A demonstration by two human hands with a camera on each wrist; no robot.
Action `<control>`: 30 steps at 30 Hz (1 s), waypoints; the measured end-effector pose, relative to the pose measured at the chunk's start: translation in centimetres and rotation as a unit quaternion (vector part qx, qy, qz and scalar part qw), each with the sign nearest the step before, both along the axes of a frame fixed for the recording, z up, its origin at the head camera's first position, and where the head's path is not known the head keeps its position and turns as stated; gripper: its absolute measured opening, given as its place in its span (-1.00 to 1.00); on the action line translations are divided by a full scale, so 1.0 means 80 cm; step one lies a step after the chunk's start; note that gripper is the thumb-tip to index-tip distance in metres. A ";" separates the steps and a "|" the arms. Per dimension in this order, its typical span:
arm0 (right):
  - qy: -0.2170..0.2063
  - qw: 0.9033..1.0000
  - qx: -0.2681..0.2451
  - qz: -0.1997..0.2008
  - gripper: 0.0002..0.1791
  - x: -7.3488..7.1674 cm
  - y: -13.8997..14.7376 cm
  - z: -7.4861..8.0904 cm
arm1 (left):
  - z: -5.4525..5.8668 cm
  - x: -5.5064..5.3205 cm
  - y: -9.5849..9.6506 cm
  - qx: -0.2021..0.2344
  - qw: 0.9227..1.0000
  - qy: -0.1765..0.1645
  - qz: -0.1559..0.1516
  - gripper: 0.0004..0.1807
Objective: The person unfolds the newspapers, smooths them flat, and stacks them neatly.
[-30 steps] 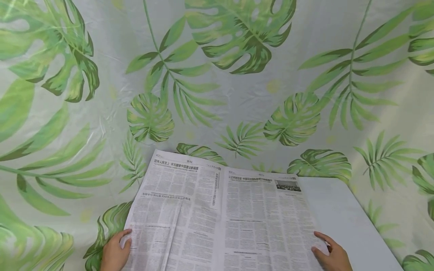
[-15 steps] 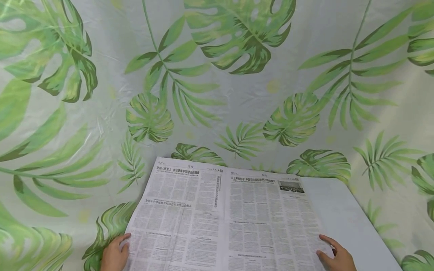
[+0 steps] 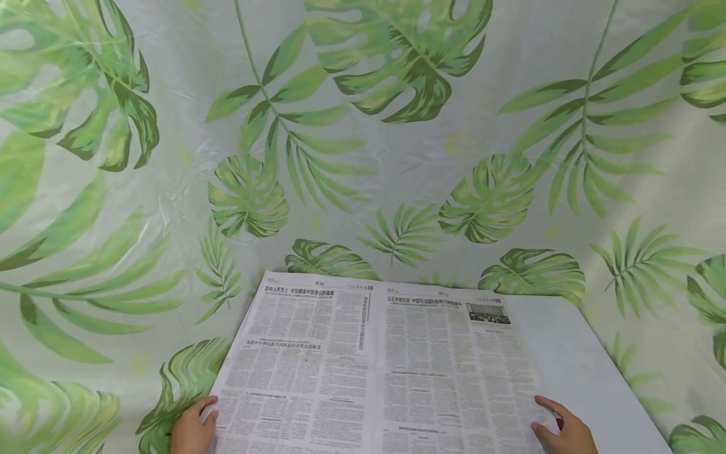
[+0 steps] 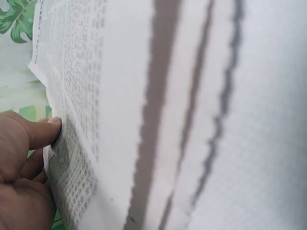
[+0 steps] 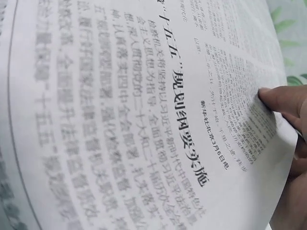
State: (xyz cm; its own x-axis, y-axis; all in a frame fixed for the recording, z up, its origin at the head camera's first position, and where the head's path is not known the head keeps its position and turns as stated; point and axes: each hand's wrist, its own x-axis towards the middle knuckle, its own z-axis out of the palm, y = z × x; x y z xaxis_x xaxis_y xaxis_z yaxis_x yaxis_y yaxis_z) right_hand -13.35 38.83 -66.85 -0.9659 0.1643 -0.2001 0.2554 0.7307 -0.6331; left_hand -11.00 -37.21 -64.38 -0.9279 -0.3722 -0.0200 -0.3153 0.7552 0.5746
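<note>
A newspaper (image 3: 317, 378) is spread wide across the lower middle of the head view, with a fold running down its centre and a small photo at the upper right. My left hand (image 3: 194, 425) pinches its left edge between thumb and fingers. On the opposite edge, my right hand (image 3: 566, 429) grips the paper the same way. The left wrist view has the left hand (image 4: 26, 167) at the sheet's margin, with layered, jagged page edges beside it. In the right wrist view the right hand (image 5: 290, 143) holds the bending margin, and print fills most of that view.
A white tabletop (image 3: 590, 372) shows to the right of the newspaper, with a rounded far corner. Behind and around it hangs a pale sheet (image 3: 397, 176) printed with green leaves.
The newspaper's top edge has come down, most at the left, and the pages look flatter, with the left-page crease faded. Both hands have shifted slightly down; the right also moved a little outward.
</note>
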 end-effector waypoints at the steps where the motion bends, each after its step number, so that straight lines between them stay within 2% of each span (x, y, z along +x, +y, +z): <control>1: 0.001 1.000 0.000 0.004 -0.11 0.001 -0.001 0.001 | 0.001 0.000 0.000 0.003 1.000 -0.002 0.006 -0.62; 7: 0.018 1.000 0.011 0.010 -0.27 0.001 -0.010 0.006 | 0.002 0.001 -0.004 0.017 0.999 -0.018 0.034 -0.64; 11: 0.033 0.999 0.029 0.008 -0.42 0.001 -0.012 0.004 | 0.003 0.003 -0.010 0.013 0.999 -0.035 0.037 -0.69; 20: 0.032 0.999 0.029 -0.003 -0.45 0.004 0.000 0.003 | 0.002 0.007 -0.011 0.011 0.999 -0.047 -0.004 -0.68; 25: 0.061 0.997 0.042 0.005 -0.45 -0.008 -0.005 0.003 | -0.003 0.002 -0.008 0.024 0.998 -0.042 0.034 -0.67; 30: 0.043 0.998 0.033 -0.010 -0.40 -0.018 -0.010 0.001 | -0.003 0.000 -0.005 0.018 0.998 -0.027 0.057 -0.70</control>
State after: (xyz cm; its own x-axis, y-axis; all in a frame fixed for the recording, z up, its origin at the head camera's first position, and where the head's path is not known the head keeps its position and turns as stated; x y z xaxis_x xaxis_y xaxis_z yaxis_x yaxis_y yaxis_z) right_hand -14.83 37.99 -66.76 -0.9753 0.1948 -0.1039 0.2175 0.7668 -0.6039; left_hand -10.97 -37.60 -64.64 -0.8765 -0.4740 -0.0837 -0.4294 0.6915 0.5809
